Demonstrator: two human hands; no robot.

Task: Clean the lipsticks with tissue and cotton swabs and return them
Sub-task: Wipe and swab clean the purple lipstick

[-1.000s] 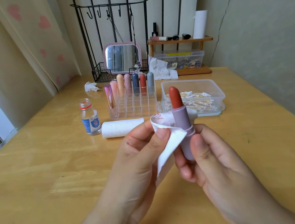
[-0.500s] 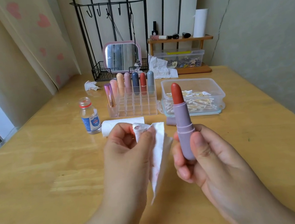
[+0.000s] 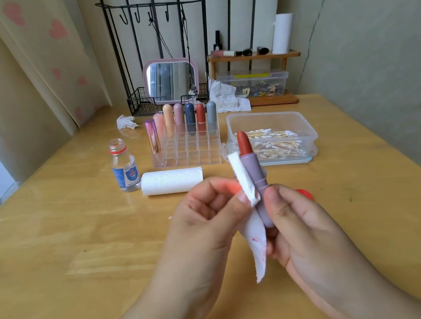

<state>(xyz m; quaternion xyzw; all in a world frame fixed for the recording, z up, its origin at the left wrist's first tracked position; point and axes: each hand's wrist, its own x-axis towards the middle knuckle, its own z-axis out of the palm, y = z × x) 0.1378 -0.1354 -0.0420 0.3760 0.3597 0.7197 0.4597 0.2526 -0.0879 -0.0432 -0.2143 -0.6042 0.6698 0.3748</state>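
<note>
The right hand (image 3: 294,217) holds the lipstick (image 3: 256,179) standing up, red tip on top, leaning a little left. The left hand (image 3: 208,221) pinches the tissue (image 3: 246,189), touching the tube's left side, so it is nearer for wiping.

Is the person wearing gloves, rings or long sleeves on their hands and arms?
No. Both the left hand and the right hand are bare, with no gloves, rings, watch or bracelet showing. The forearms are bare too, with no sleeve in view. The fingernails that show are short and look unpainted.
</note>
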